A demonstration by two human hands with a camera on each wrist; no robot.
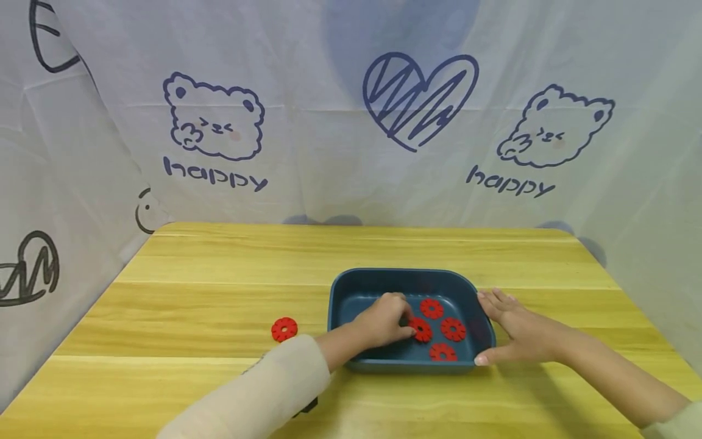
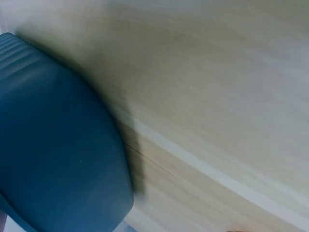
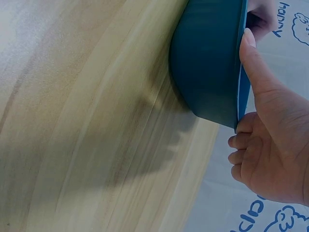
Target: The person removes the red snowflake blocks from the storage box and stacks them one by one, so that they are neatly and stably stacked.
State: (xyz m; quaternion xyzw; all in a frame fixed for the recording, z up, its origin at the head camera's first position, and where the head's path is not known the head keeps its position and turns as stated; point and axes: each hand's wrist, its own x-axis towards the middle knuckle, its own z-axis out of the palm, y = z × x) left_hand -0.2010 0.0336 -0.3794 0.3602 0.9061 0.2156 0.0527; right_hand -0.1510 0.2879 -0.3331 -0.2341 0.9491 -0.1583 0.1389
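Cream sleeve point(image 1: 258, 391) nearest — L hand point(image 1: 384, 319), fingers curled, pinching red disc point(image 1: 421, 330) approx mid-tray; R hand point(image 1: 518, 332), thumb & fingers spread, gripping tray point(image 1: 406, 366) at right edge. Loose disc point(image 1: 284, 330) off tray's left edge — printed cloth point(image 1: 312, 164) past surface's point(image 1: 208, 299) far edge.

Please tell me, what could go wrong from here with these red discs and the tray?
The left hand seems to pinch a notched red disc only by its edge, so it could slip. The right hand grips one end of the blue tray; uneven pressure there might shift it. A loose red disc lies on the table close to the left sleeve, which might brush it.
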